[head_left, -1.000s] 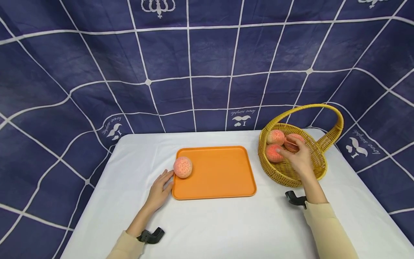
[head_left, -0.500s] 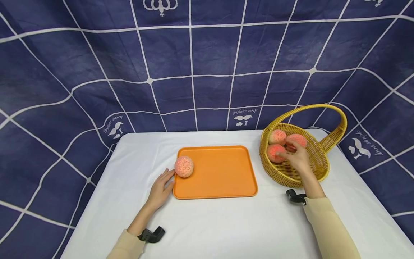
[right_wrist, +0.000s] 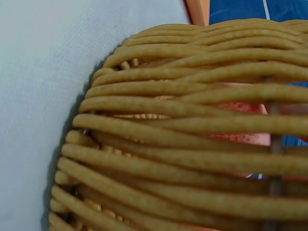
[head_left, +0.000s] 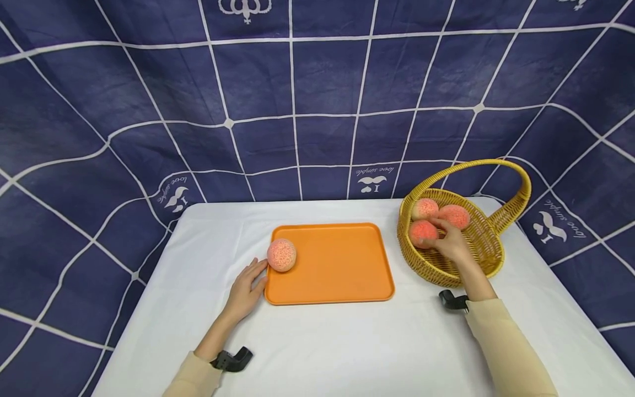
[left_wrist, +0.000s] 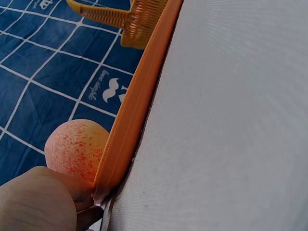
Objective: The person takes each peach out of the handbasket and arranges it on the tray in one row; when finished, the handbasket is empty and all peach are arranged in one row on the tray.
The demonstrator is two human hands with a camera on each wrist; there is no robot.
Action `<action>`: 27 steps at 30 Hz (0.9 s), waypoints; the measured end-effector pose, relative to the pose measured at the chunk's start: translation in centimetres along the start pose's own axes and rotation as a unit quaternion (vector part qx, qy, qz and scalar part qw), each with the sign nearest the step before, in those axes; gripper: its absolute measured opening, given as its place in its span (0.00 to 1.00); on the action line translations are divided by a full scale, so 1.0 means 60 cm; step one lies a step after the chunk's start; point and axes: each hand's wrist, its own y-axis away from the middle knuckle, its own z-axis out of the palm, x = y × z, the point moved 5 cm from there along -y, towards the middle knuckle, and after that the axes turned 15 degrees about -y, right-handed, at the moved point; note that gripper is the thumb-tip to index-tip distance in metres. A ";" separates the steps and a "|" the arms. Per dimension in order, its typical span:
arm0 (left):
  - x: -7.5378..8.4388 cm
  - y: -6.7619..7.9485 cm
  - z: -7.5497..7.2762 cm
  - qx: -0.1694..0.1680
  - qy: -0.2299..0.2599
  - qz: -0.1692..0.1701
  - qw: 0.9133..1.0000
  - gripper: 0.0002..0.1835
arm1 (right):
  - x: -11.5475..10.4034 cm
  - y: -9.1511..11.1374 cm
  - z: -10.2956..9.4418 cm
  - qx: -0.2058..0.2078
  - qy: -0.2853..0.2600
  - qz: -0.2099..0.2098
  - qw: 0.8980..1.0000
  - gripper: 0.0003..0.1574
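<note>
My left hand rests on the white cloth, its fingers relaxed and touching the left rim of an orange tray. Just past the fingertips, one pink-yellow peach sits on the tray; the left wrist view shows this peach above the tray's edge. Inside the wicker basket on the right, my right hand holds the front-left peach between thumb and fingers. Two more peaches lie behind it, a back-left peach and a right peach. Basket weave mostly hides the right hand's work in the right wrist view.
The basket's tall arched handle rises over its back and right side. A white cloth covers the table. Blue curtain with white lines hangs behind and at both sides.
My right hand has moved left and slightly down, from beside the right peach to the front-left peach, uncovering the right one. The left hand stays by the tray.
</note>
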 end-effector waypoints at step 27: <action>-0.005 0.000 -0.001 -0.005 0.004 0.003 1.000 0.25 | -0.013 0.016 -0.010 0.021 -0.013 -0.028 0.999 0.44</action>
